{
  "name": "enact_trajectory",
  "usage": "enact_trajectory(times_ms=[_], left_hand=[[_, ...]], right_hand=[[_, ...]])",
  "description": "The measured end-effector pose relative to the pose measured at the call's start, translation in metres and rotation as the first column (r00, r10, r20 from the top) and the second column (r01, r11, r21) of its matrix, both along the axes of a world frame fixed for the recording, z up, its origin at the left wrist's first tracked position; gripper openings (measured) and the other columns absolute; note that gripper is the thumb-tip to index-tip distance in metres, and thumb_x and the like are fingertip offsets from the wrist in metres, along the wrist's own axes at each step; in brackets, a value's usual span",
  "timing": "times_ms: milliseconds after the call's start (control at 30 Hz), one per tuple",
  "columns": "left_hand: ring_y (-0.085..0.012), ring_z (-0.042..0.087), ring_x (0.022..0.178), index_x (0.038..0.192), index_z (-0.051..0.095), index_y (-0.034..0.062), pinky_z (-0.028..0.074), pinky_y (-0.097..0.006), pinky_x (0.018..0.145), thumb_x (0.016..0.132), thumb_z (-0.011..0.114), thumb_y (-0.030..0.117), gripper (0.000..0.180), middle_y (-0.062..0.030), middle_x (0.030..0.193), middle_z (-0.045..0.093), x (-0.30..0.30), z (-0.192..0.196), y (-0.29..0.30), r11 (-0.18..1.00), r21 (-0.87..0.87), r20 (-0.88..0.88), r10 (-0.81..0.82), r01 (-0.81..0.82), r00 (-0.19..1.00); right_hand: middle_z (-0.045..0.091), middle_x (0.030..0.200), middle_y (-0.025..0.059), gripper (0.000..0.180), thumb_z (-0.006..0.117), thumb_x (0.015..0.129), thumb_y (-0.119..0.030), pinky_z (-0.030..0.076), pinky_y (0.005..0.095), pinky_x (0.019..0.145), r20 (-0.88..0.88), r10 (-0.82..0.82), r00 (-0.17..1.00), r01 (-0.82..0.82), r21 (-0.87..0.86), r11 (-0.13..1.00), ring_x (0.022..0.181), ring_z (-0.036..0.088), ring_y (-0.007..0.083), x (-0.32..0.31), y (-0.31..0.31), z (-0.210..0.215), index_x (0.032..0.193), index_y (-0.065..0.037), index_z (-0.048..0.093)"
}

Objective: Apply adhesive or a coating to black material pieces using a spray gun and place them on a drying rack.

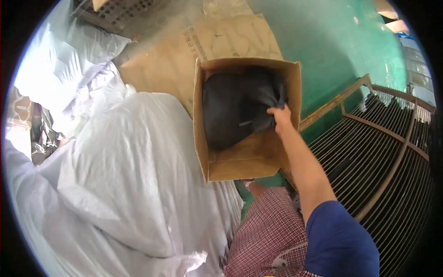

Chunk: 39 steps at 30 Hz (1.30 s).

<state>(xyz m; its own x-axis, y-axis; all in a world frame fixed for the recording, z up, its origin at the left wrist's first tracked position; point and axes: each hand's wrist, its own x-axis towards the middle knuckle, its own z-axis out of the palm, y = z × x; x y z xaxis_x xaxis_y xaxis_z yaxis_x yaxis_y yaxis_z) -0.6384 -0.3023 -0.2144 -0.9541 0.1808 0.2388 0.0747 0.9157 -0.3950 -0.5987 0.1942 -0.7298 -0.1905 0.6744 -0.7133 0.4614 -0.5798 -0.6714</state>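
An open cardboard box (244, 171) stands in front of me with its top flaps out of the way. Inside lies a full black bag (226, 108), its plastic gathered at the right side. My right hand (280, 116) reaches in over the box's right wall, fingers closed round that gathered part of the bag. The bag fills the far and left parts of the box, and bare cardboard shows at the near end. My left hand is out of the picture.
Large white sacks (124, 171) are heaped along my left. At right stands a rusty metal rack (378, 138) of closely set bars. Flattened cardboard (230, 39) lies beyond the box on the green floor (323, 41). A dark perforated crate (108, 14) sits at far left.
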Motion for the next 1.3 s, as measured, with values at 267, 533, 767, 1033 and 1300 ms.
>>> enact_trajectory(times_ms=[267, 533, 767, 1033, 1300], left_hand=[[-0.0351, 0.052, 0.109, 0.108, 0.059, -0.0036, 0.037, -0.046, 0.096, 0.097, 0.040, 0.025, 0.037, -0.0200, 0.110, 0.059, 0.013, -0.017, 0.004, 0.853, 0.462, -0.206, -0.161, 0.241, 0.965], [-0.0291, 0.055, 0.106, 0.104, 0.063, 0.0019, 0.038, -0.044, 0.093, 0.093, 0.047, 0.026, 0.031, -0.0129, 0.114, 0.060, 0.013, -0.023, 0.022, 0.806, 0.521, -0.214, -0.194, 0.280, 0.957], [-0.0399, 0.057, 0.096, 0.107, 0.059, -0.0049, 0.043, -0.052, 0.086, 0.098, 0.038, 0.038, 0.049, -0.0234, 0.104, 0.060, 0.080, -0.074, 0.072, 0.352, 0.454, -0.299, -0.805, 0.819, 0.512], [-0.0357, 0.061, 0.085, 0.108, 0.061, 0.0000, 0.050, -0.043, 0.072, 0.091, 0.052, 0.023, 0.030, -0.0218, 0.097, 0.063, 0.358, -0.158, 0.129, -0.482, 0.651, -0.020, -0.783, 0.587, -0.621], [-0.0197, 0.060, 0.070, 0.103, 0.063, 0.0024, 0.049, -0.032, 0.066, 0.082, 0.062, 0.012, 0.023, -0.0082, 0.086, 0.065, 0.583, -0.152, 0.127, 0.254, 0.786, 0.603, -0.513, 0.564, -0.611]], right_hand=[[0.058, 0.109, 0.0122, 0.057, 0.066, 0.064, -0.001, 0.046, 0.0417, 0.088, -0.109, -0.140, 0.984, 0.077, -0.447, 0.891, 0.102, 0.055, 0.0296, 0.125, -0.177, 0.237, 0.119, -0.002, 0.051], [0.058, 0.114, 0.0145, 0.065, 0.071, 0.063, 0.000, 0.041, 0.0365, 0.097, -0.272, 0.037, 0.962, -0.128, -0.324, 0.937, 0.106, 0.055, 0.0281, 0.340, -0.325, 0.361, 0.124, 0.004, 0.048], [0.059, 0.114, 0.0141, 0.072, 0.073, 0.059, -0.009, 0.047, 0.0376, 0.089, -0.203, -0.172, 0.964, 0.123, -0.231, 0.965, 0.106, 0.055, 0.0268, 0.525, -0.363, 0.470, 0.127, -0.003, 0.051], [0.064, 0.100, 0.0072, 0.053, 0.069, 0.059, 0.004, 0.049, 0.0341, 0.086, -0.518, -0.678, 0.521, 0.837, 0.156, 0.524, 0.095, 0.059, 0.0191, 0.759, -0.510, 0.574, 0.110, -0.002, 0.057], [0.064, 0.102, 0.0113, 0.055, 0.070, 0.060, 0.004, 0.051, 0.0339, 0.084, -0.603, -0.774, -0.192, 0.801, 0.360, -0.479, 0.092, 0.062, 0.0215, 0.915, -0.805, 0.685, 0.113, 0.002, 0.056]])
